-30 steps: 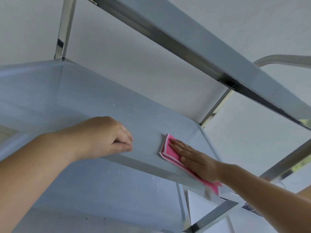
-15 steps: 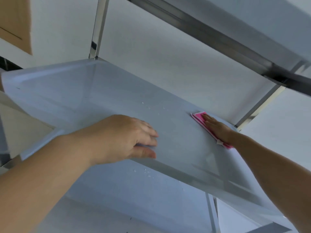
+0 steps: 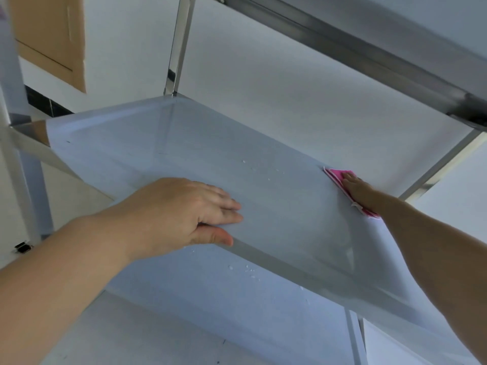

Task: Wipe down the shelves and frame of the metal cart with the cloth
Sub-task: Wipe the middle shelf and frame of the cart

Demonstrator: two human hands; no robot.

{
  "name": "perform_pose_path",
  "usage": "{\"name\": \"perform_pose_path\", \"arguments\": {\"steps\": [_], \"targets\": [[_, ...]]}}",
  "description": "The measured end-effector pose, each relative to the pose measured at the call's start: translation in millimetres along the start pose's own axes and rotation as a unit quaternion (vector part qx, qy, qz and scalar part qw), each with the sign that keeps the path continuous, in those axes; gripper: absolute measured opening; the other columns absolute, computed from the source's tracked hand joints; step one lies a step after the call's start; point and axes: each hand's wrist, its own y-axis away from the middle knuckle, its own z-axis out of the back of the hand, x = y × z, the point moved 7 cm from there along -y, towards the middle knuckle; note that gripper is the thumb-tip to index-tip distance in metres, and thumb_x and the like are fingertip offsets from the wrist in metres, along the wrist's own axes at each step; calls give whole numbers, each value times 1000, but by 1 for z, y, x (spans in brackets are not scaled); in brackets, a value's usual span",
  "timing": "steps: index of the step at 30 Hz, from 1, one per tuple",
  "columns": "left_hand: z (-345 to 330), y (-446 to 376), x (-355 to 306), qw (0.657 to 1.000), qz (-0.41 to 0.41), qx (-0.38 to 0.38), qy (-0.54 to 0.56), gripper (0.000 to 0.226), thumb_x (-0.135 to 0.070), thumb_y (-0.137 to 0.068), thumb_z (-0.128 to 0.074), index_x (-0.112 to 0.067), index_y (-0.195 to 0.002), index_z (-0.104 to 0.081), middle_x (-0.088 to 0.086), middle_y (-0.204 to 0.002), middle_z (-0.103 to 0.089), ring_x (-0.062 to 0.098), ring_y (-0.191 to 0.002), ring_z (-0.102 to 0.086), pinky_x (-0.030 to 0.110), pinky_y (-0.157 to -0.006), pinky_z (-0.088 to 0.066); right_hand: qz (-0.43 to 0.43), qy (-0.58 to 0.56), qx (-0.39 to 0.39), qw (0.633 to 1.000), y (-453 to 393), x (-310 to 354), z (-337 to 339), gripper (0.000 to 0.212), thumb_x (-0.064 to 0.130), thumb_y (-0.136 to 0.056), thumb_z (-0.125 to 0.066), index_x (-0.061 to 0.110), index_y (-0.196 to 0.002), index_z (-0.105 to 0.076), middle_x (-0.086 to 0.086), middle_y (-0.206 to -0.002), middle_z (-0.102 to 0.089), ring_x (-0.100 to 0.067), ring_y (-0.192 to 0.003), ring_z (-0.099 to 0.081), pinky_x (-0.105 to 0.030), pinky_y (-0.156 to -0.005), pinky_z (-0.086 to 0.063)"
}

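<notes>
**Wiping the Middle Shelf**

On the left, our left hand (image 3: 181, 212) holds the front edge of the middle shelf (image 3: 276, 206). The fingers lie on top and the thumb tucks under the rim, so it pinches the edge to keep the cart steady.

In the middle of the shelf we see little water drops (image 3: 261, 169). More drops sit on the bottom shelf (image 3: 210, 299) below. We think these spots still need a wipe.

On the right, our right hand (image 3: 359, 191) lies flat, fingers straight, and presses the pink cloth (image 3: 336, 175) down at the far right corner of the middle shelf.

The shelves are smooth, shiny metal. The shiny posts (image 3: 176, 48) and the top shelf (image 3: 395, 48) look not yet wiped, though we cannot be sure. Behind is a white wall and a tan door (image 3: 50, 38).
</notes>
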Motion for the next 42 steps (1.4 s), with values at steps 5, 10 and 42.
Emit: {"name": "perform_pose_path", "arguments": {"steps": [5, 10, 42], "targets": [[-1, 0, 1, 1000, 11, 14, -2, 57, -71, -78, -36, -39, -120, -57, -23, -129, -51, -4, -122, -40, 20, -101, -32, 42, -37, 15, 998, 26, 27, -15, 49, 34, -98, -37, 25, -144, -25, 5, -152, -25, -12, -140, -21, -31, -114, -17], [-2, -1, 1, 999, 28, 36, 1, 57, -65, -75, -36, -40, -122, -53, -25, -133, -47, -5, -126, -36, 19, -104, -29, 109, 133, 63, 983, 62, 56, -28, 48, 28, -102, -22, 16, -147, -12, -1, -157, -5, -12, -143, -7, -14, -106, 2], [31, 21, 17, 992, 76, -102, 16, 15, -31, -86, -59, -27, -92, -72, -16, -105, -68, 3, -100, -58, 19, -79, -46, 313, 121, 164, 928, 208, 146, -72, 46, 40, -96, -18, 43, -140, -4, 25, -152, 1, 10, -138, 4, -16, -114, 4]]}}
